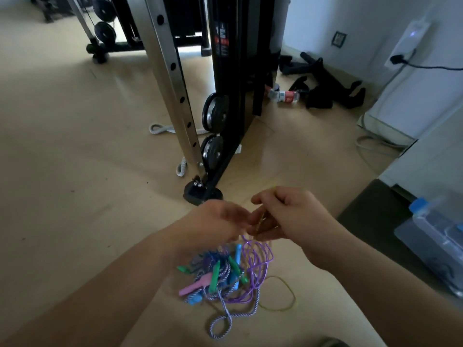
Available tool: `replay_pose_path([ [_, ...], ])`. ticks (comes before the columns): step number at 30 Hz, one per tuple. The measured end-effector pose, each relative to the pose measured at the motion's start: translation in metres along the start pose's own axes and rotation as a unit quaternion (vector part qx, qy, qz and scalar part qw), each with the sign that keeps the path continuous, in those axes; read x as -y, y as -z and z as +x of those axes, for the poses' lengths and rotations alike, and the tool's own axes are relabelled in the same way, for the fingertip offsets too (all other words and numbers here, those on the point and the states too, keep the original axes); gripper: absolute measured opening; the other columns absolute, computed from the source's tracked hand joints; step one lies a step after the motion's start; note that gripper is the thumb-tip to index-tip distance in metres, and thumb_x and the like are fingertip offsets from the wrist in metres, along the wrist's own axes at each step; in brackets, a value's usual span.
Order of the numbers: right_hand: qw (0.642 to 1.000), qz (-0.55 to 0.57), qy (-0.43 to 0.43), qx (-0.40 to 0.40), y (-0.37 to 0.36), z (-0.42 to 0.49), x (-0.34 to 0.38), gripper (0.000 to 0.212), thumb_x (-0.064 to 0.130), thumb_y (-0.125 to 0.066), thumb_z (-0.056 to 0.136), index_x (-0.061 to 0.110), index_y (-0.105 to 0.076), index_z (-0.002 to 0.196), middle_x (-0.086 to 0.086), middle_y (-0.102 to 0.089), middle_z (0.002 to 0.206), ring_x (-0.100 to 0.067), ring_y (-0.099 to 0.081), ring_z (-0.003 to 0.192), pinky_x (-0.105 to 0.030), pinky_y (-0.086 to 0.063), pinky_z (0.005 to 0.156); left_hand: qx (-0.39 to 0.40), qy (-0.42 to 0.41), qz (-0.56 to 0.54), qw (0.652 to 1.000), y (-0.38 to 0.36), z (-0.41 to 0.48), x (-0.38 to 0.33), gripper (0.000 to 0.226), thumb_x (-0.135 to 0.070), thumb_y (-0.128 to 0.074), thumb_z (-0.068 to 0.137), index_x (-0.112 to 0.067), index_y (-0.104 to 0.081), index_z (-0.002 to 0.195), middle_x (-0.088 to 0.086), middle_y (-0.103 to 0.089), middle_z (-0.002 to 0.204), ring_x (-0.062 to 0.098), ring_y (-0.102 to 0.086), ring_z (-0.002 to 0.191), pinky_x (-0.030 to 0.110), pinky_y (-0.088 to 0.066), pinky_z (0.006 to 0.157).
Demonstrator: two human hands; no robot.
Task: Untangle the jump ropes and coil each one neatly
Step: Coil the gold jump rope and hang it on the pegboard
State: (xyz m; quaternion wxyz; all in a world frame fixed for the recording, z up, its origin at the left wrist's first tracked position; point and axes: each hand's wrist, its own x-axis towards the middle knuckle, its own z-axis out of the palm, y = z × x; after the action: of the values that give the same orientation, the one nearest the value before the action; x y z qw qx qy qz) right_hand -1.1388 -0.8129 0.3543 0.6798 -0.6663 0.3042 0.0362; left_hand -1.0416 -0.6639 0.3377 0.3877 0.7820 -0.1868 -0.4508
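**Q:** Head view, hands?

**A:** My right hand (pixel 293 216) is on the right, its fingers (pixel 260 200) curled and pinching a thin yellow rope (pixel 261 219). My left hand (pixel 220 221) is just beside it, with the fingers bent toward the same strand. The tips are blurred, so I can't tell if they grasp anything.

**Q:** Where are the ropes?

**A:** Right under my hands, above the tan floor (pixel 75 159). Purple rope (pixel 260 256) hangs in loops just below the right hand. Left of that is the tangle (pixel 218 269), with pink, green and blue handles (pixel 194 286) mixed in. A blue-white twisted rope (pixel 223 319) trails out of it in a loop on the floor nearest me. More of the yellow rope lies in a loose loop on the floor to the right of the pile.

**Q:** Background?

**A:** A steel upright (pixel 170 78) with holes, and black weight plates (pixel 215 111) stacked at its base, well beyond the hands. There's a clear water bottle (pixel 438 234) with a blue cap at the far right.
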Motion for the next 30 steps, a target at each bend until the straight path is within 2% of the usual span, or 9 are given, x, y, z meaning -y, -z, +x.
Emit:
replay_pose_path([
  [3, 0.992, 0.129, 0.000, 0.008, 0.006, -0.003, 0.008, 0.023, 0.017, -0.048, 0.108, -0.001, -0.063, 0.108, -0.017, -0.074, 0.079, -0.032, -0.076, 0.074, -0.037, -0.065, 0.066, 0.096, -0.007, 0.194, 0.976, -0.018, -0.011, -0.004, 0.020, -0.014, -0.063, 0.090, -0.026, -0.078, 0.094, -0.021, -0.075, 0.084, -0.012, -0.065, 0.077, 0.008, -0.048, 0.073],
  [7, 0.971, 0.237, -0.014, -0.020, 0.018, 0.008, 0.006, 0.034, 0.028, -0.046, 0.109, -0.004, -0.057, 0.116, -0.020, -0.076, 0.088, -0.037, -0.076, 0.086, -0.041, -0.065, 0.075, 0.042, -0.037, 0.214, 0.975, -0.026, -0.005, -0.020, 0.023, -0.025, -0.055, 0.099, -0.012, -0.074, 0.094, 0.003, -0.077, 0.092, 0.017, -0.071, 0.083, 0.042, -0.058, 0.088],
  [11, 0.991, 0.121, -0.052, 0.028, 0.022, 0.021, -0.004, 0.043, 0.044, -0.051, 0.101, 0.008, -0.068, 0.116, -0.011, -0.078, 0.102, -0.025, -0.072, 0.099, -0.039, -0.051, 0.087, -0.093, -0.040, 0.027, 0.995, -0.019, 0.002, -0.044, 0.028, -0.022, -0.043, 0.108, -0.005, -0.064, 0.099, 0.020, -0.076, 0.087, 0.032, -0.075, 0.075, 0.045, -0.063, 0.073],
  [14, 0.985, -0.016, -0.062, 0.158, 0.010, 0.015, -0.007, 0.035, 0.023, -0.069, 0.075, 0.025, -0.076, 0.109, -0.008, -0.079, 0.104, -0.023, -0.073, 0.102, -0.038, -0.052, 0.090, -0.167, -0.056, -0.125, 0.976, -0.006, 0.003, -0.054, 0.029, -0.026, -0.044, 0.109, -0.007, -0.065, 0.099, 0.020, -0.076, 0.085, 0.038, -0.076, 0.076, 0.052, -0.065, 0.074],
  [17, 0.984, -0.091, -0.019, 0.152, 0.000, 0.015, -0.013, 0.031, 0.006, -0.061, 0.096, 0.021, -0.060, 0.123, -0.007, -0.080, 0.102, -0.022, -0.075, 0.102, -0.031, -0.056, 0.086, -0.190, -0.057, -0.234, 0.952, 0.004, 0.003, -0.053, 0.027, -0.024, -0.044, 0.110, -0.004, -0.062, 0.106, 0.024, -0.074, 0.090, 0.039, -0.077, 0.079, 0.049, -0.066, 0.071],
  [19, 0.978, -0.161, -0.012, 0.134, -0.002, 0.015, -0.015, 0.015, 0.016, -0.057, 0.102, 0.014, -0.066, 0.114, -0.002, -0.080, 0.098, -0.019, -0.075, 0.099, -0.031, -0.058, 0.087, -0.214, -0.059, -0.277, 0.935, 0.014, 0.003, -0.049, 0.026, -0.024, -0.046, 0.110, -0.005, -0.064, 0.109, 0.024, -0.074, 0.096, 0.035, -0.078, 0.083, 0.045, -0.066, 0.073],
  [21, 0.965, -0.197, -0.002, 0.171, -0.004, 0.012, -0.016, 0.017, 0.017, -0.056, 0.103, 0.010, -0.071, 0.102, -0.004, -0.080, 0.094, -0.016, -0.076, 0.091, -0.033, -0.060, 0.086, -0.206, -0.067, -0.295, 0.931, 0.025, 0.006, -0.042, 0.025, -0.029, -0.052, 0.107, -0.006, -0.064, 0.107, 0.020, -0.074, 0.102, 0.031, -0.078, 0.090, 0.042, -0.065, 0.081],
  [25, 0.993, -0.072, 0.046, 0.081, -0.015, 0.006, -0.005, 0.022, 0.010, -0.051, 0.105, 0.001, -0.068, 0.096, -0.013, -0.077, 0.079, -0.025, -0.073, 0.073, -0.034, -0.064, 0.070, -0.159, -0.032, -0.179, 0.970, 0.032, 0.011, -0.027, 0.055, -0.072, -0.060, 0.083, -0.019, -0.062, 0.098, 0.021, -0.074, 0.106, 0.031, -0.070, 0.093, 0.047, -0.056, 0.098],
  [30, 0.980, 0.187, 0.057, -0.033, -0.008, 0.012, 0.009, 0.022, 0.014, -0.049, 0.106, 0.000, -0.063, 0.098, -0.014, -0.074, 0.080, -0.035, -0.075, 0.074, -0.039, -0.065, 0.070, -0.074, 0.070, -0.262, 0.960, 0.018, 0.016, -0.022, 0.085, -0.080, -0.032, 0.093, -0.005, -0.066, 0.113, 0.020, -0.075, 0.085, 0.034, -0.075, 0.076, 0.036, -0.058, 0.067],
])
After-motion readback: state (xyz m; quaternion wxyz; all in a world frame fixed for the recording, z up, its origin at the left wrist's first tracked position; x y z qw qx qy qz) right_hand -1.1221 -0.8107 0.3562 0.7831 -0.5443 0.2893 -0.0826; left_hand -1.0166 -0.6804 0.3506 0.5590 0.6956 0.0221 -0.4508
